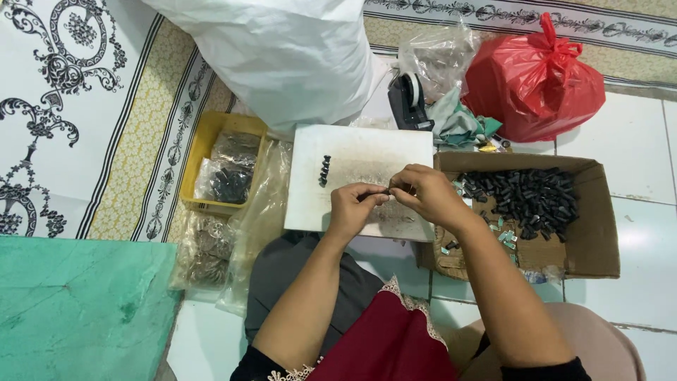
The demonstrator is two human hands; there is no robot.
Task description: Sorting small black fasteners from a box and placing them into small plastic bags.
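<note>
Floor setup here: pale tiled floor (pixel 635 141) with a patterned mat (pixel 106 106) laid over the left part, and a big white plastic sack (pixel 282 49) behind. The brown cardboard box (pixel 592 233) of small black parts sits by the right arm, within easy reach. A white board (pixel 352 152) serves as a lap counter. Left hand (pixel 355 206) and right hand (pixel 423 194) meet over it, fingers pinched shut around one small black part (pixel 386 191), probably for control.
</note>
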